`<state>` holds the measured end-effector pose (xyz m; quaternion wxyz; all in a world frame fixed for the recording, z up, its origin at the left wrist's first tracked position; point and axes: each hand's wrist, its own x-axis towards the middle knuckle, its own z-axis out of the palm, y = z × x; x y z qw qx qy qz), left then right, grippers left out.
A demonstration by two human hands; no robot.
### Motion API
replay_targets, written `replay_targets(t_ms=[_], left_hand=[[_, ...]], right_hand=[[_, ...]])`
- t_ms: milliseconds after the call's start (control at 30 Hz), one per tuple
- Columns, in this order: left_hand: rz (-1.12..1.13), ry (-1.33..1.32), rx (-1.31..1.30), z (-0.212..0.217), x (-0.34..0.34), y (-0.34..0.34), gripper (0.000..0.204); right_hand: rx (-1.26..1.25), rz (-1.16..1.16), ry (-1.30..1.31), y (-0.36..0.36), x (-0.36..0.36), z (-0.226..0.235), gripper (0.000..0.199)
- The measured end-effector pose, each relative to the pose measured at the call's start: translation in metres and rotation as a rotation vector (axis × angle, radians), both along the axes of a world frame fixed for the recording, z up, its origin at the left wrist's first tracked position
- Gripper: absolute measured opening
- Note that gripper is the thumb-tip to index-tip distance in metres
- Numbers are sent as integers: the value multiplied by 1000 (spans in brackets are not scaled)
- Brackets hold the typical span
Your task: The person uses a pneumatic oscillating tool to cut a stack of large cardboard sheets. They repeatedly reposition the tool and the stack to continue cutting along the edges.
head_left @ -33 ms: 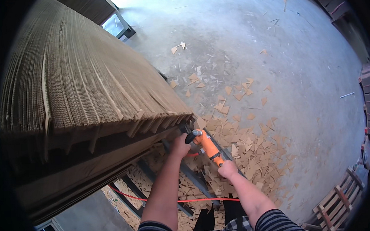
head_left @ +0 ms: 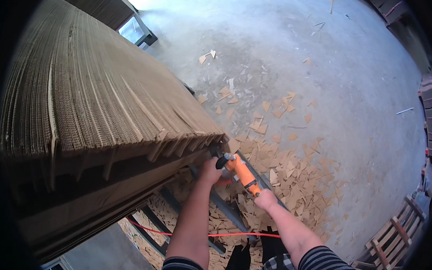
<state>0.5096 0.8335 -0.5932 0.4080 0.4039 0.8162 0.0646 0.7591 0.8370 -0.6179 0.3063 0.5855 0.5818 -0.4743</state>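
Note:
Both of my hands are on an orange hand-held power tool [head_left: 244,173] with a metal head and a black side handle. My left hand [head_left: 210,172] is wrapped round the black handle [head_left: 221,161], close to the stack's lower corner. Farther right and nearer to me, my right hand [head_left: 265,199] grips the rear end of the orange body. The tool's head is beside the near right corner of a tall stack of corrugated cardboard sheets [head_left: 94,101]. What the tool touches there is hidden. Several cardboard flaps hang from the stack's near edge.
Triangular cardboard scraps [head_left: 295,180] lie heaped on the concrete floor [head_left: 359,109] around the tool. Dark metal bars [head_left: 229,210] run under the stack. A red hose [head_left: 244,233] crosses in front of my legs. A wooden pallet [head_left: 396,235] lies at the near right.

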Motion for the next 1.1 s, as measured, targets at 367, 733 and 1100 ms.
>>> replay_targets(t_ms=[367, 733, 1100], left_hand=[[-257, -195, -129, 173, 83, -39, 49], [-398, 21, 240, 517, 121, -125, 32], [-439, 450, 701, 777, 117, -183, 35]], right_hand=[[-23, 51, 67, -97, 108, 107, 34], [232, 19, 521, -94, 99, 359, 29], [377, -29, 1146, -58, -4, 528, 14]])
